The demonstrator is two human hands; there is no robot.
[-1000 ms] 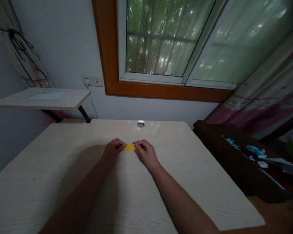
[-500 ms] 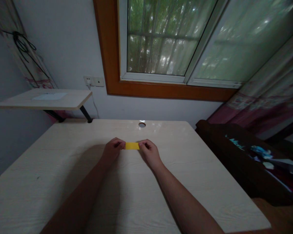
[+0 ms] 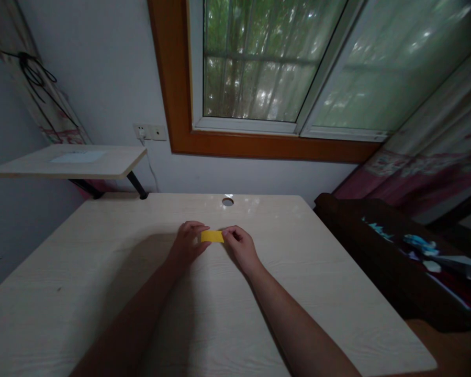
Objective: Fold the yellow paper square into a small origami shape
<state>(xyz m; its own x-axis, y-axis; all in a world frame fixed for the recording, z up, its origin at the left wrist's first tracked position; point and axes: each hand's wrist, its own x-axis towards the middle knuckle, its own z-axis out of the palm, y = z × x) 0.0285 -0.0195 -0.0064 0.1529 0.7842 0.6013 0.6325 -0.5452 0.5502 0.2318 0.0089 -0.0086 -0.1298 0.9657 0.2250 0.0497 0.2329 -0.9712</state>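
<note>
A small yellow strip, which looks like paper, lies crosswise between my two hands above the desk. My right hand pinches its right end between thumb and fingertips. At the left end, my left hand has its thumb below the strip and its fingers above, spread apart around it. Whether those fingertips touch the strip's edges is hard to make out. The light wood desk is under both hands.
A raised shelf bearing a white sheet stands at the back left. Near the desk's rear edge is a round cable hole. Dark brown furniture with items on it sits to the right, below a window.
My left hand has loosened its pinch on the strip's left end and spread its thumb and fingers around it. My right hand keeps its pinch in nearly the same place.
</note>
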